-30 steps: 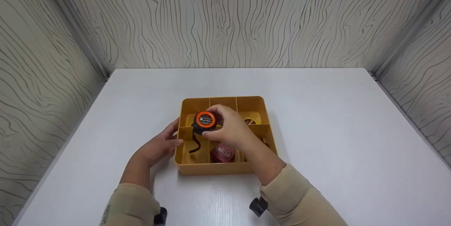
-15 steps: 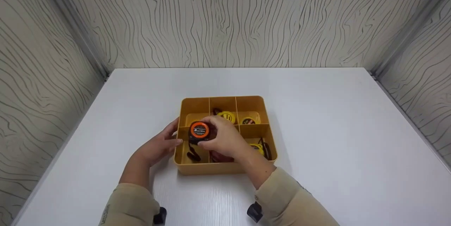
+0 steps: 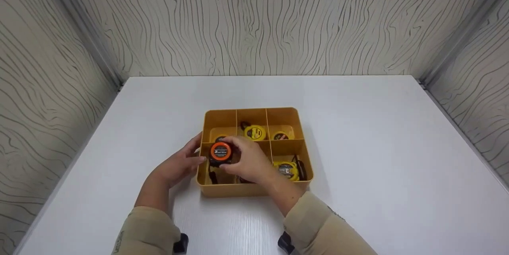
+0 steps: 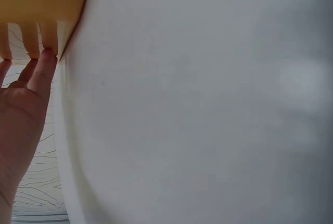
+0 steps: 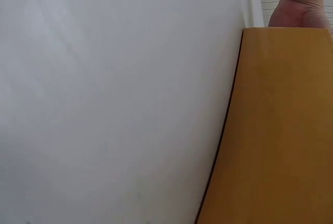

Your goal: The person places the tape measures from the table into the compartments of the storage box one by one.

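Note:
My right hand point(image 3: 250, 161) pinches an orange and black tape measure point(image 3: 220, 151) between thumb and fingers. It is over the front left compartment of a mustard-yellow divided box point(image 3: 254, 190), its dark wrist strap point(image 3: 213, 177) hanging down. At the box's left side, my left hand point(image 3: 179, 165) touches the outer wall with outstretched fingers and thumb, also visible in the left wrist view point(image 4: 23, 109). A yellow tape measure point(image 3: 254, 132) lies in the back middle compartment. Another yellow tape measure point(image 3: 287, 170) is front right. My right hand mostly hides the front middle compartment.
A yellow and dark round item point(image 3: 281, 136) sits in the back right compartment. Partly hidden, a yellow item point(image 3: 220, 138) shows in the back left one. The white table point(image 3: 377, 147) meets wood-patterned panels point(image 3: 254, 20) behind and at both sides.
My right hand has moved left and toward the front with the orange and black tape measure, uncovering the yellow tape measures. The left hand and the box stay in place.

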A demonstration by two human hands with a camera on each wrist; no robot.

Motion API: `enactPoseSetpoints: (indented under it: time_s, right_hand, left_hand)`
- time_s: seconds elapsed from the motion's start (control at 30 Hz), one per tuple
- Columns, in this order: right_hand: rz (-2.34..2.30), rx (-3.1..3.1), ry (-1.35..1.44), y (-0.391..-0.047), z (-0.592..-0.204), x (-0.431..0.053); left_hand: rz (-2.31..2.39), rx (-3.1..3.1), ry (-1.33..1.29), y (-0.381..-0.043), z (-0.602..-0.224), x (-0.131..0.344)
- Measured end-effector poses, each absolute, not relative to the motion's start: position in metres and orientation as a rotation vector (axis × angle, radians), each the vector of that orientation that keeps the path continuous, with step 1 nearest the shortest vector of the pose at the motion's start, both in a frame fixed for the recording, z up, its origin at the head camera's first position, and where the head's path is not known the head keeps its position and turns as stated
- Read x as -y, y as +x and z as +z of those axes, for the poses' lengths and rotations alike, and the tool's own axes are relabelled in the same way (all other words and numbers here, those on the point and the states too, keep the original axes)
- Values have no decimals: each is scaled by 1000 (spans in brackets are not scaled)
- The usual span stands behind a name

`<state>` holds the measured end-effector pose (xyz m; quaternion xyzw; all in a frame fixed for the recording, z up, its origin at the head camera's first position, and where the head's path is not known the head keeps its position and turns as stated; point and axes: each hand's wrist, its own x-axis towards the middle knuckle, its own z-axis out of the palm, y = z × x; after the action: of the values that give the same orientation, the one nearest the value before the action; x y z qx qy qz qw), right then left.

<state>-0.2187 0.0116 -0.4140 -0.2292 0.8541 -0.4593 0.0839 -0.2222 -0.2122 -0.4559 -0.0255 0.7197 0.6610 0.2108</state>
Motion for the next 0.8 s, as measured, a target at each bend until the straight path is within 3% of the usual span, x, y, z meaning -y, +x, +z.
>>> enactPoseSetpoints:
  time_s: [0.8]
  right_hand:
    - [-1048, -2779, -619, -220, -418, -10]
  left_hand:
    - [1863, -1966, -17, -222, -456, 213]
